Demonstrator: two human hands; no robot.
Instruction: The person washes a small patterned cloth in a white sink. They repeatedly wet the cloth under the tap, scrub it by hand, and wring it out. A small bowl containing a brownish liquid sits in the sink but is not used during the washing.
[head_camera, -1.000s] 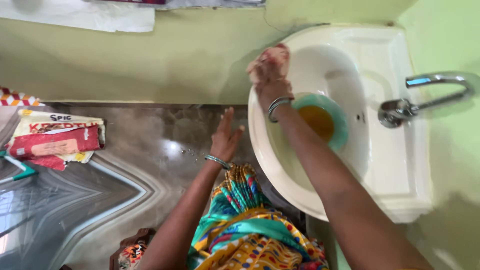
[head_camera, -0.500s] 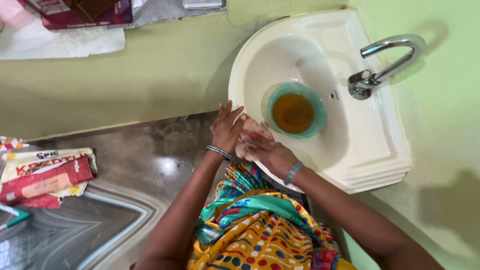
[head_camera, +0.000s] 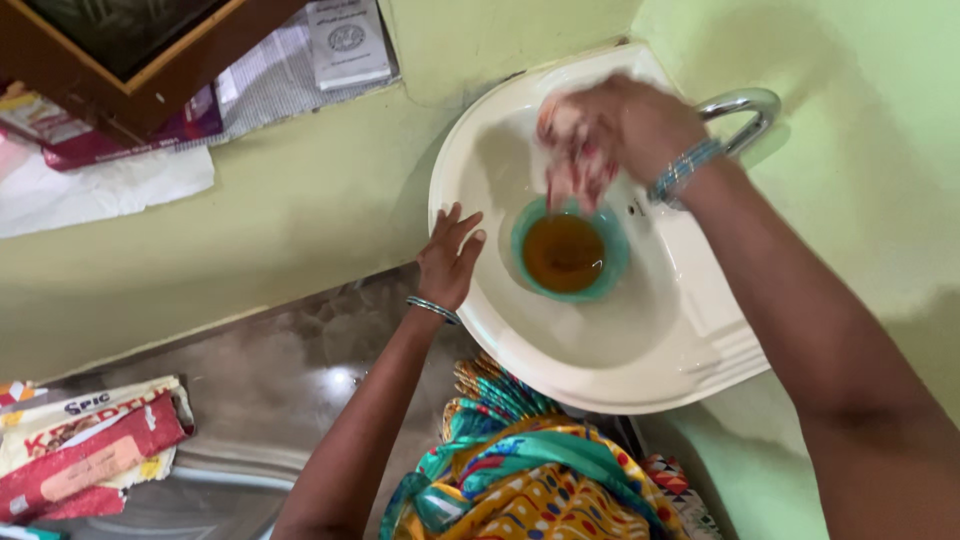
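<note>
Washbasin, white, fixed to green wall; teal bowl w/ brown liquid sits in its middle. My right hand is over the bowl, just in front of the chrome tap, fingers curled tight round smth pale and wet, blurred, can't tell what. Bangles on that wrist. My left hand is flat, fingers spread wide, holding nothing, resting on basin's left rim. Bangle there too. Below: my colourful patterned cloth. Bottom left, red-and-white sacks on shiny dark floor.
</note>
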